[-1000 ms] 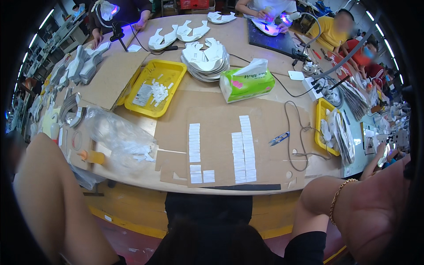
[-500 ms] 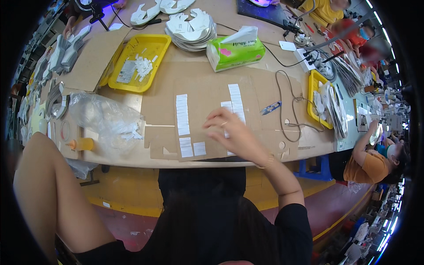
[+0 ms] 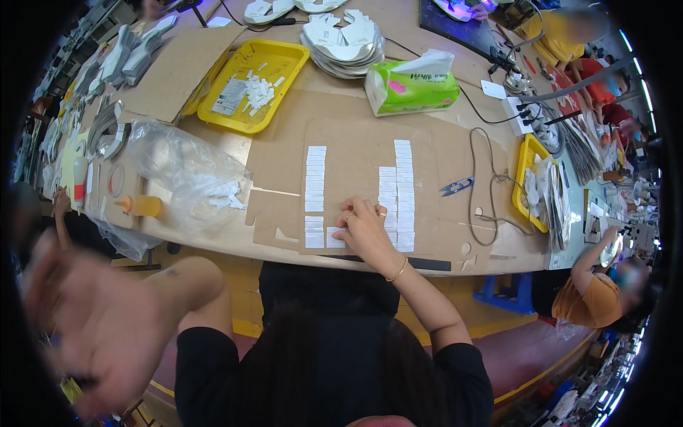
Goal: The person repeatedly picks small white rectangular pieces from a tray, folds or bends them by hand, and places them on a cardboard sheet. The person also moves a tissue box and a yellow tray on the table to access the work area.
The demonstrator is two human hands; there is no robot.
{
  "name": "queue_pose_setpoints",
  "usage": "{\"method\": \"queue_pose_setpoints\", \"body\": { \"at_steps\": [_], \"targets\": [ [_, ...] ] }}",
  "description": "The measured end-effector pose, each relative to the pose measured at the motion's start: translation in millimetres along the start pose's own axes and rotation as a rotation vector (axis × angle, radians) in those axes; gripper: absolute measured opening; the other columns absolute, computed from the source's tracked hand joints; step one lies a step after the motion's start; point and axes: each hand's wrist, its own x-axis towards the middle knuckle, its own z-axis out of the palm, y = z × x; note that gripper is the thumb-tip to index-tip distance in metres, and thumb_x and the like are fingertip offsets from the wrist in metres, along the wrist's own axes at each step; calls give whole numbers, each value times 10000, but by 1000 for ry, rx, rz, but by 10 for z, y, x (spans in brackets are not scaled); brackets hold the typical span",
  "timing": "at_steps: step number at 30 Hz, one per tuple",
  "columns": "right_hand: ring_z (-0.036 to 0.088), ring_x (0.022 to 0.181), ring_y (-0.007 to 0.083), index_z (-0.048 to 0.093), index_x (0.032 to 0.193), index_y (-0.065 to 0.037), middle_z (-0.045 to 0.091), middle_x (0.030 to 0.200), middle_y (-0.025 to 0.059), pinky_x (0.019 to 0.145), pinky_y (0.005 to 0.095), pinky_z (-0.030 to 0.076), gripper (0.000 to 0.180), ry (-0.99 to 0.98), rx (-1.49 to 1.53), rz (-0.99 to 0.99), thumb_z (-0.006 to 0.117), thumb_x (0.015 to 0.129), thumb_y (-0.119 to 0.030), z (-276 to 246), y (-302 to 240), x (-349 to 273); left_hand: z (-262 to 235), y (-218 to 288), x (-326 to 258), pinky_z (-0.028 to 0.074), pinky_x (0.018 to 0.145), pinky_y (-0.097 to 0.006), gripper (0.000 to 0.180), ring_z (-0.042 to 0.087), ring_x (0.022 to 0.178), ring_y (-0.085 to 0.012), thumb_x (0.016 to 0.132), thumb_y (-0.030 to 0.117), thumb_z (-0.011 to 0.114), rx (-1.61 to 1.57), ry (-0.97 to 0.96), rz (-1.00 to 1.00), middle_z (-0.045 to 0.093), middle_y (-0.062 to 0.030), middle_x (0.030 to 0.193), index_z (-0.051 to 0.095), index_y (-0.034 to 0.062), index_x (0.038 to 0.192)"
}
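Note:
On a sheet of brown cardboard (image 3: 352,153), small white labels lie in rows: one left column (image 3: 315,178) and two right columns (image 3: 404,188). My right hand (image 3: 366,228) is low over the cardboard between them, its fingers bent and drawn together. Thumb and fingertips are at a single white label (image 3: 336,238) beside the foot of the left column; the palm side is hidden. At the far left my left hand (image 3: 107,320) is raised off the table, near the camera and blurred. Its fingers look spread, with nothing seen in them.
A yellow tray (image 3: 213,117) holds loose white pieces; a clear plastic bag (image 3: 171,164) lies nearer. Around the cardboard are a tissue pack (image 3: 413,92), blue thread snips (image 3: 457,186), a looped cable (image 3: 472,164) and an orange-capped bottle (image 3: 146,206). Co-workers sit beyond.
My right hand has come down onto the cardboard at the single label. My left forearm has swung down, bringing the left hand into view. The whole view has shifted slightly.

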Motion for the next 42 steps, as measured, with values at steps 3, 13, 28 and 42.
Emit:
{"method": "queue_pose_setpoints", "body": {
  "at_steps": [3,13,28,42],
  "targets": [
    [492,1041,239,644,768,-80,522,1076,53,902,439,298,195,-7,33,1,799,681,-161,-28,15,30,47,-334,-732,444,953,-400,472,564,1080,-316,895,287,536,-7,-150,-575,541,-232,1197,499,-39,1236],
    [497,985,211,640,769,-108,513,1056,27,902,424,297,139,-58,-11,-9,759,736,-171,-48,18,71,-53,-386,-2237,297,1050,-443,324,411,1247,-333,807,226,734,680,-1190,-896,471,-146,1390,680,112,1106],
    [524,1127,327,592,1072,-24,520,1203,133,933,388,445,331,-46,320,-3,722,768,-50,-275,95,-36,65,-524,-2195,398,801,-311,79,563,884,-149,862,144,691,291,-937,-1267,651,-39,992,683,66,857],
    [611,890,164,712,937,5,646,941,84,828,301,489,102,19,1521,111,700,859,-61,-701,-280,-245,360,-213,-1712,492,648,-220,116,607,728,-79,904,100,678,-314,-517,-1753,672,-72,819,650,-10,928]
  ]
}}
